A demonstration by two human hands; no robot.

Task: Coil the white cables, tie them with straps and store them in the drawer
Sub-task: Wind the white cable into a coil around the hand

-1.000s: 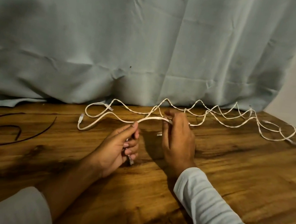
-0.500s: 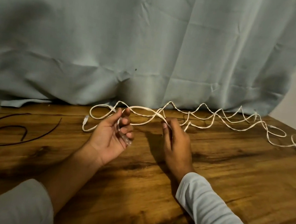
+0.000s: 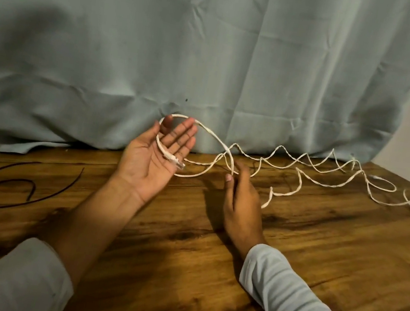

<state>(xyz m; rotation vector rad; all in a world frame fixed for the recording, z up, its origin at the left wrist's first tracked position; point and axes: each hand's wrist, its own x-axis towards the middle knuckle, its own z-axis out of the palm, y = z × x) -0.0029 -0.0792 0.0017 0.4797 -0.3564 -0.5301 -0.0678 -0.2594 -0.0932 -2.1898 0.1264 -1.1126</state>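
While open under the white cable (image 3: 212, 134), left hand (image 3: 155, 158); grip of right hand (image 3: 242, 201) tight on it.

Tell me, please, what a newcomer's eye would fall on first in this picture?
The white cable zigzags in loose waves along the back of the wooden table, below a grey-green curtain. Its plug end loops round the palm-up left hand, while the right hand pinches the cable beside it. A dark cord lies at the table's left edge.
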